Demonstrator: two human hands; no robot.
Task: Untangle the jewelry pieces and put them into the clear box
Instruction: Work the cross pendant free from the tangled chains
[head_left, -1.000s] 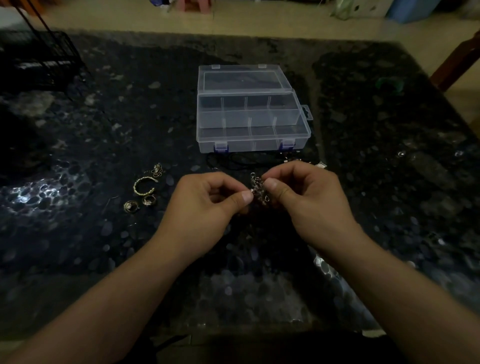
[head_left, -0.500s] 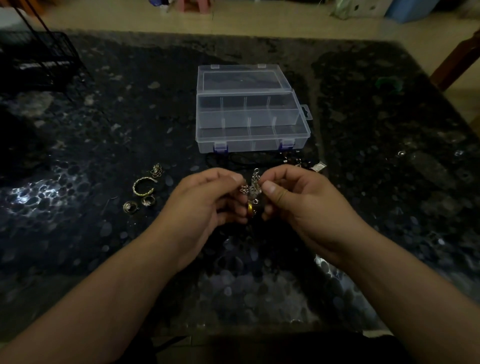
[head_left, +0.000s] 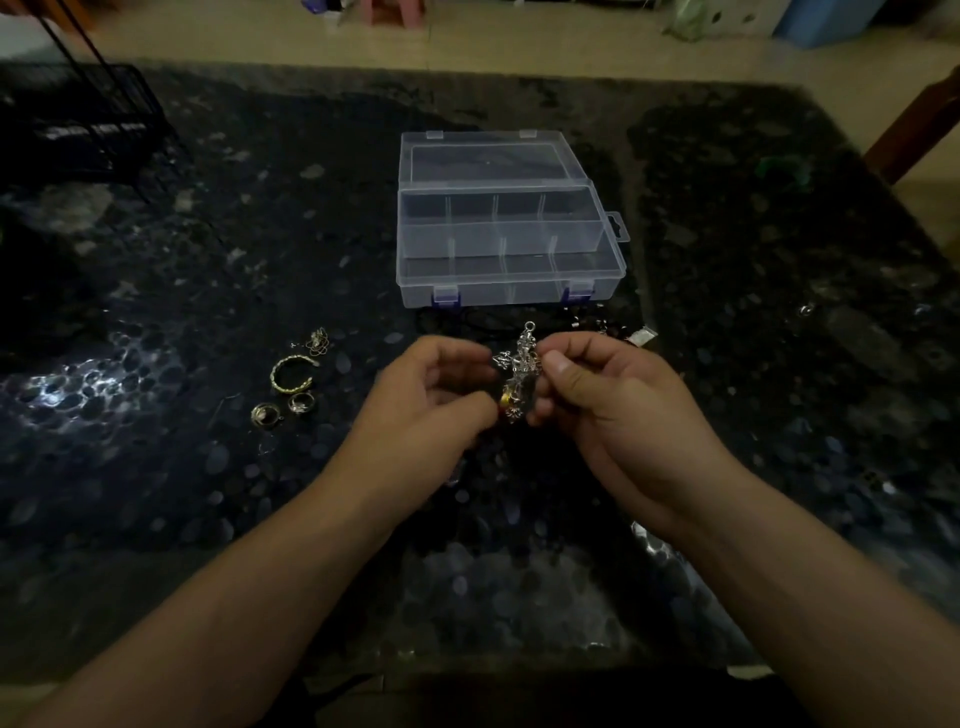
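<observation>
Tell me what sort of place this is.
Probably a room in a home. A dark pebble-patterned table stands on a pale tiled floor, with a pink stool and a blue bin beyond, and a wooden chair at the right.

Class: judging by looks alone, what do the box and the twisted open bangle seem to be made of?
Clear box: seemingly moulded plastic, glossy and see-through, since dividers and table show through its walls. Twisted open bangle: probably gold-toned metal, given its yellow rope-like glint; solid or plated cannot be told.
</observation>
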